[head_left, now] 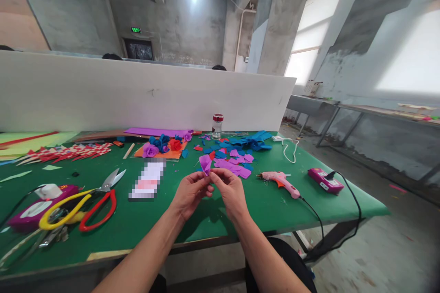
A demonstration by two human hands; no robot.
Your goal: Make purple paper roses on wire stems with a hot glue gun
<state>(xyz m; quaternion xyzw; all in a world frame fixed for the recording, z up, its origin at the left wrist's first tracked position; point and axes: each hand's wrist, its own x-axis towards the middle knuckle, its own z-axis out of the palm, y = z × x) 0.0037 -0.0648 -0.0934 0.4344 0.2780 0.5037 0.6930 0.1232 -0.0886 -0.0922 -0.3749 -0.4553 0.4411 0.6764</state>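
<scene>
Between my two hands, above the green tabletop (144, 224), is a small purple paper flower (205, 164), curled like a bud. My left hand (191, 191) pinches its base from the left, fingers bent inward. From the other side my right hand (229, 191) closes thumb and fingertips on the same base. Just behind the hands lie loose purple paper petals (233, 167), with blue paper pieces (254, 142) farther back. A pink hot glue gun (282, 182) rests to the right of my right hand.
Scissors (89, 203) with yellow and red handles lie at left beside a purple power strip (44, 206). Finished paper flowers (161, 145) and a glass jar (217, 127) stand near the white partition (172, 94). Another power strip (326, 180) sits right, its black cable hanging off the edge.
</scene>
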